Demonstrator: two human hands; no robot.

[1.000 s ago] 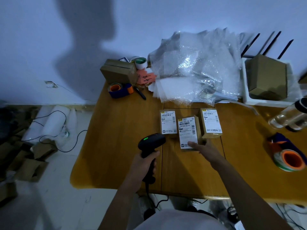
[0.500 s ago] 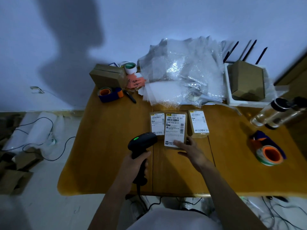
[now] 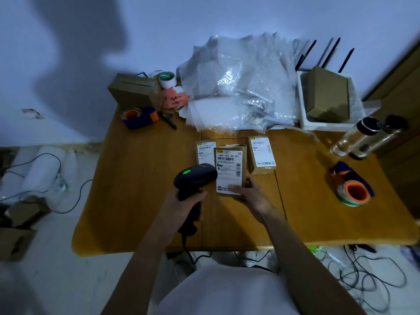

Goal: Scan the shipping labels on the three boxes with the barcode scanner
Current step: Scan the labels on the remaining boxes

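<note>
My left hand (image 3: 181,204) is wrapped tight around the grip of the barcode scanner (image 3: 195,178), its head lit with a green dot and aimed at the middle box (image 3: 229,170); my right hand (image 3: 247,196) pinches that box's near edge, thumb on the label, tilting it up off the wooden table (image 3: 136,189); the left box (image 3: 204,151) lies flat just behind the scanner head, partly hidden by the middle one; the right box (image 3: 261,155) sits flat just beside, label up; a heap of bubble wrap (image 3: 238,87) lies behind all three boxes, with a tape dispenser (image 3: 138,117) at the table's far left.
</note>
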